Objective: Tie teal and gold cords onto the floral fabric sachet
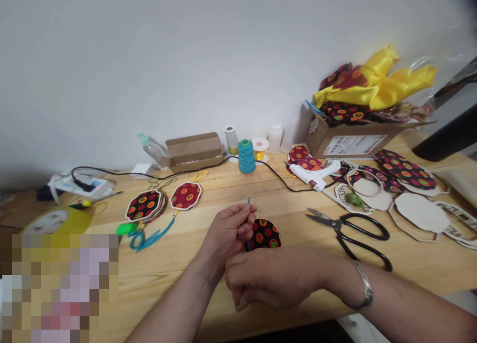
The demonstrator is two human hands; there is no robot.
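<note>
My left hand (pixel 233 229) is closed in a pinch, with the tip of a thin teal cord (pixel 249 201) sticking up above its fingers. In front of it my right hand (pixel 266 278) is curled with its back to the camera; its fingertips point down and what they hold, if anything, is hidden. A black patterned fabric piece (pixel 264 233) shows just behind my right hand, its lower part covered. Black-handled scissors (pixel 337 225) lie with blades slightly apart to the right of the fabric piece.
Finished-looking ornaments (pixel 144 205) with teal tassels lie left. A teal thread cone (pixel 246 157), a white glue gun (pixel 315 175) with black cable and a cardboard box (pixel 343 134) of fabric stand further back. Pale wooden shapes (pixel 421 213) lie right.
</note>
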